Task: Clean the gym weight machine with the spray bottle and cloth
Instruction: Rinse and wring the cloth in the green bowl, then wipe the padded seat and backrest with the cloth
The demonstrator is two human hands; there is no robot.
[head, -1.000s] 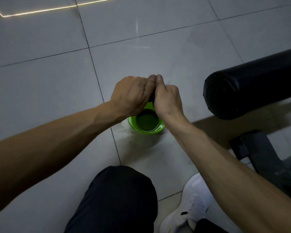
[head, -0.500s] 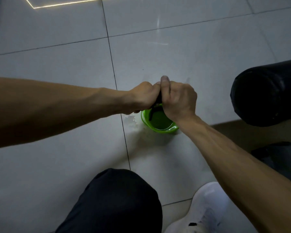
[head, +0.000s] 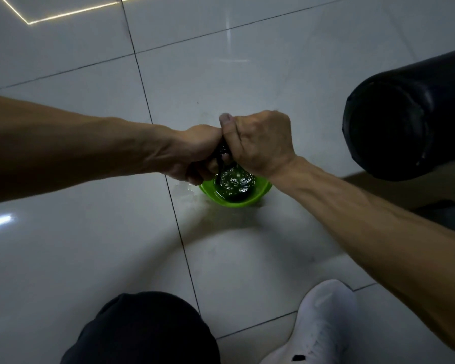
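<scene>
- Dark wet cloth (head: pixel 222 153): bunched between my two fists, directly above the bowl, so the wrung water falls in and not on the floor.
- Axis: mostly hidden; the twisted tail that shows hangs downward, pointing into the bowl.
- Left hand (head: pixel 195 151): fingers curled tight round one end.
- Right hand (head: pixel 260 143): clenched round the other end, touching the left.
- Round green plastic bowl (head: pixel 260 192): on the grey tiled floor (head: pixel 247 74), its water rippled.
- Black padded machine roller (head: pixel 405 122): well apart, to the right.

Black padded roller (head: pixel 415 114) right, bare floor (head: pixel 63 245) left
</scene>
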